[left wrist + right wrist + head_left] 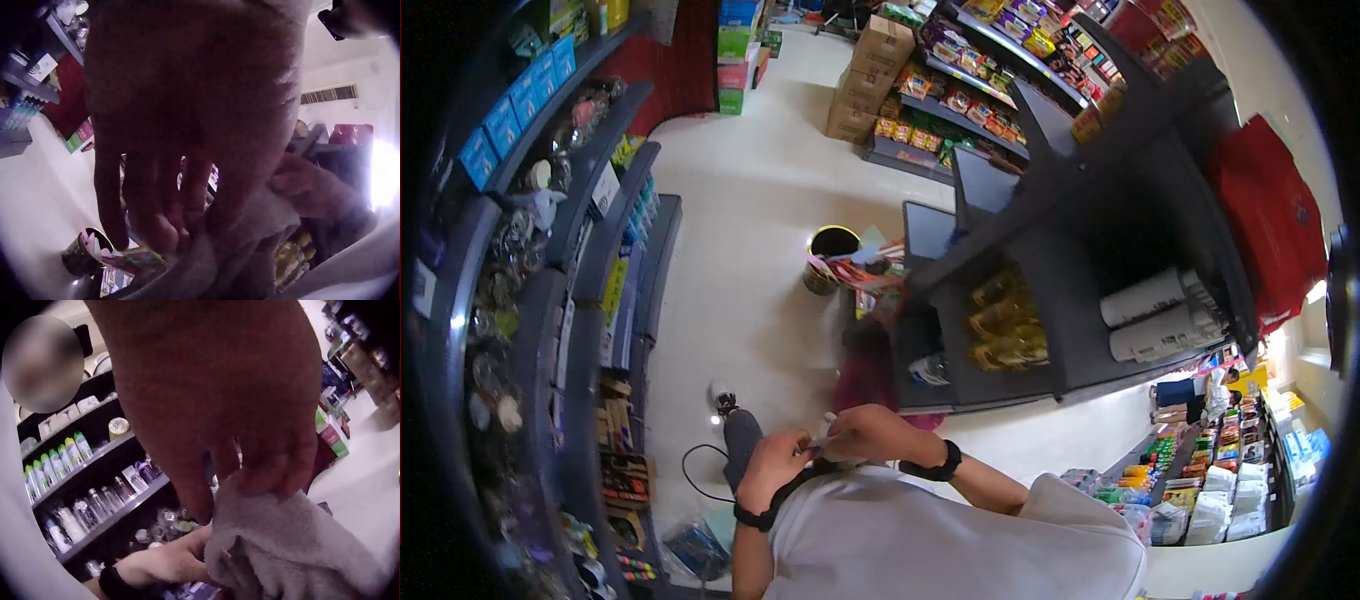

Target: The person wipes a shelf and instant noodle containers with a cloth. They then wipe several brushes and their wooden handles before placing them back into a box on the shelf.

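Observation:
A grey, towel-like cloth (281, 534) is held between both hands, close in front of the person's light shirt. The left hand (775, 465) pinches one part of it; in the left wrist view its fingers (162, 231) come down onto the cloth (253, 219). From the other side, the right hand (878, 435) grips it with bent fingers, and in the right wrist view the fabric hangs below them in folds. Only a small bit of the cloth shows in the head view, the rest being covered by the hands.
Dark shelves of packaged goods (580, 250) line the left side. To the right, a grey shelf unit (1000, 230) holds bottles (1010, 320) and white rolls (1165, 315). A round bin (820, 280) stands on the pale floor ahead, and stacked cardboard boxes (870, 80) are farther back.

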`<state>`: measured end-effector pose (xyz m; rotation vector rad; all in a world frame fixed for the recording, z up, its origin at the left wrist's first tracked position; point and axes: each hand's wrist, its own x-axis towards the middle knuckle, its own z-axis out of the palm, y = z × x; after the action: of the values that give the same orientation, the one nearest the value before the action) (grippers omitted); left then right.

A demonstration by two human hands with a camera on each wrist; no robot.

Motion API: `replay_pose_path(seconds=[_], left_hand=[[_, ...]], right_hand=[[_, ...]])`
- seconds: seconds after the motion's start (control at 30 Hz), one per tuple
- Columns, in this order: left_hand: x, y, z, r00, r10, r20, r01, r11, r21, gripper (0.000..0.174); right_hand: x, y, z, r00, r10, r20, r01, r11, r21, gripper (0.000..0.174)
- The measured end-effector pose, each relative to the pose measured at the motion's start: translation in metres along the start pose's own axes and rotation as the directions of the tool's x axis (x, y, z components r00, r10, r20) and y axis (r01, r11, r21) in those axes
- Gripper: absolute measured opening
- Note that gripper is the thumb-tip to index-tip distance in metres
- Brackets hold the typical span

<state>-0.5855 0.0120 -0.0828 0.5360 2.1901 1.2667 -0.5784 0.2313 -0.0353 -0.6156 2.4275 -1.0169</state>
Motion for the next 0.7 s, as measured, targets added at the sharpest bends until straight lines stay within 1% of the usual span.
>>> replay_pose_path(seconds=[0.03,0.07,0.1,0.17,0.2,0.23,0.3,0.33,0.37,0.43,0.47,0.5,0.53,0.57,0.6,0.63,0.67,0.7], left_hand=[[0.012,-0.015,-0.017,0.995,-0.059,0.083,0.058,0.998,0.016,0.024],[0.027,-0.047,-0.022,0.999,0.039,0.010,-0.039,0.998,0.041,0.019],[0.032,-0.053,-0.045,0.998,0.045,0.034,-0.047,0.997,0.060,0.019],[0.054,-0.056,-0.090,0.998,0.050,-0.039,-0.045,0.992,0.118,0.018],[0.063,-0.066,-0.109,1.000,0.004,-0.020,-0.003,0.999,0.048,0.019],[0.069,-0.074,-0.130,1.000,0.022,-0.018,-0.022,0.999,0.045,0.019],[0.078,-0.085,-0.171,0.996,-0.008,-0.084,0.013,0.998,0.061,0.021],[0.084,-0.088,-0.191,0.996,-0.044,-0.073,0.048,0.998,0.049,0.022],[0.091,-0.088,-0.208,0.997,-0.023,-0.068,0.026,0.998,0.053,0.022],[0.106,-0.089,-0.232,0.998,-0.045,-0.051,0.049,0.995,0.086,0.022],[0.115,-0.089,-0.243,1.000,0.003,-0.022,-0.001,0.993,0.117,0.021],[0.122,-0.087,-0.250,1.000,0.007,-0.004,-0.007,0.993,0.117,0.021],[0.130,-0.083,-0.257,0.999,0.044,-0.001,-0.043,0.993,0.113,0.021],[0.140,-0.081,-0.263,0.997,0.081,-0.004,-0.080,0.991,0.106,0.020],[0.149,-0.082,-0.266,0.996,0.089,-0.003,-0.088,0.991,0.100,0.020],[0.159,-0.084,-0.266,0.992,0.123,-0.036,-0.118,0.985,0.125,0.020],[0.169,-0.086,-0.266,0.985,0.157,-0.066,-0.146,0.978,0.149,0.019],[0.179,-0.087,-0.267,0.985,0.164,-0.061,-0.154,0.978,0.138,0.019]], right_hand=[[0.019,0.008,0.000,0.999,0.001,-0.044,-0.007,0.991,-0.130,0.023],[0.039,0.009,-0.005,0.993,0.084,-0.086,-0.096,0.985,-0.145,0.025],[0.059,0.010,-0.009,0.987,0.085,-0.136,-0.103,0.985,-0.135,0.023],[0.100,0.002,-0.023,0.973,0.165,-0.158,-0.198,0.954,-0.224,0.022],[0.120,0.000,-0.030,0.971,0.168,-0.172,-0.207,0.948,-0.241,0.022],[0.139,-0.002,-0.030,0.969,0.184,-0.162,-0.219,0.947,-0.236,0.022],[0.169,-0.016,-0.040,0.964,0.205,-0.171,-0.242,0.942,-0.233,0.022],[0.182,-0.027,-0.048,0.952,0.255,-0.168,-0.289,0.931,-0.223,0.025],[0.193,-0.033,-0.056,0.937,0.307,-0.164,-0.338,0.916,-0.215,0.028],[0.205,-0.028,-0.062,0.918,0.339,-0.205,-0.380,0.900,-0.214,0.031],[0.209,-0.025,-0.062,0.905,0.358,-0.230,-0.404,0.891,-0.206,0.032],[0.212,-0.022,-0.062,0.893,0.375,-0.250,-0.426,0.883,-0.196,0.032],[0.213,-0.022,-0.061,0.882,0.347,-0.318,-0.413,0.894,-0.170,0.030],[0.218,-0.023,-0.061,0.879,0.353,-0.322,-0.420,0.891,-0.171,0.030],[0.223,-0.022,-0.062,0.847,0.364,-0.386,-0.434,0.894,-0.110,0.030],[0.227,-0.020,-0.067,0.810,0.377,-0.449,-0.444,0.894,-0.051,0.031],[0.234,-0.021,-0.076,0.809,0.365,-0.461,-0.424,0.905,-0.027,0.032],[0.241,-0.020,-0.083,0.804,0.373,-0.464,-0.436,0.899,-0.032,0.032]])
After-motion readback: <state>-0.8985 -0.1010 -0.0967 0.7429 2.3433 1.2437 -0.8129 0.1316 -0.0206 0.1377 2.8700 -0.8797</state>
